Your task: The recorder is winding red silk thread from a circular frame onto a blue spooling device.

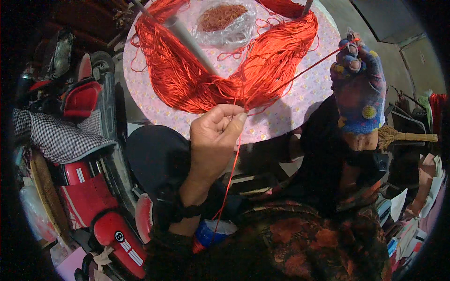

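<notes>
Glossy red cord (220, 70) shines on what I take for a smooth, printed plastic tablecloth (300, 100); my right hand (358, 93) wears a knitted, spotted cloth glove, my left hand (215, 133) is bare.

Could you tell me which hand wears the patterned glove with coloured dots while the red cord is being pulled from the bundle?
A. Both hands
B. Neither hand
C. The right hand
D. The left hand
C: the right hand wears the dotted glove and holds the red cord, while the left hand is bare.
</notes>
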Action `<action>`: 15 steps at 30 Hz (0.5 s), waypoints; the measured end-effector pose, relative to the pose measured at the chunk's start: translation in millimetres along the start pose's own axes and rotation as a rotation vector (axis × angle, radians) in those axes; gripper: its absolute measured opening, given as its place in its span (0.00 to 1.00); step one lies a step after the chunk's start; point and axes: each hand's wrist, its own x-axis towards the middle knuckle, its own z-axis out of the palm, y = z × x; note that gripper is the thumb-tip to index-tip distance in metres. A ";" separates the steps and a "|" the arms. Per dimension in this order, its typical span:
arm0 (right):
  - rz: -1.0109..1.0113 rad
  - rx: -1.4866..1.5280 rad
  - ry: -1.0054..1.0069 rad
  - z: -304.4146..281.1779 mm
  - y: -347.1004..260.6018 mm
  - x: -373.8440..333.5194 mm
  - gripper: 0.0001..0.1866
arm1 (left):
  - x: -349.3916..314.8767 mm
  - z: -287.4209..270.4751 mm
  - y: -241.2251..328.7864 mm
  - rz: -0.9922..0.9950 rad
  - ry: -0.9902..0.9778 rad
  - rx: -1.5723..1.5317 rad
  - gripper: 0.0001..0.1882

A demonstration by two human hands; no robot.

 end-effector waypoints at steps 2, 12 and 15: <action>0.040 -0.022 -0.089 -10.4 -2.6 0.8 0.16 | -0.4 -1.0 0.4 -0.026 -0.010 -0.005 0.07; 0.259 -0.951 -0.090 18.2 22.5 -8.3 0.14 | -6.7 -4.5 13.2 -0.048 0.051 -0.043 0.06; -0.033 -1.246 -0.466 18.2 68.6 -22.2 0.18 | -8.4 -5.2 14.6 -0.077 0.021 -0.192 0.05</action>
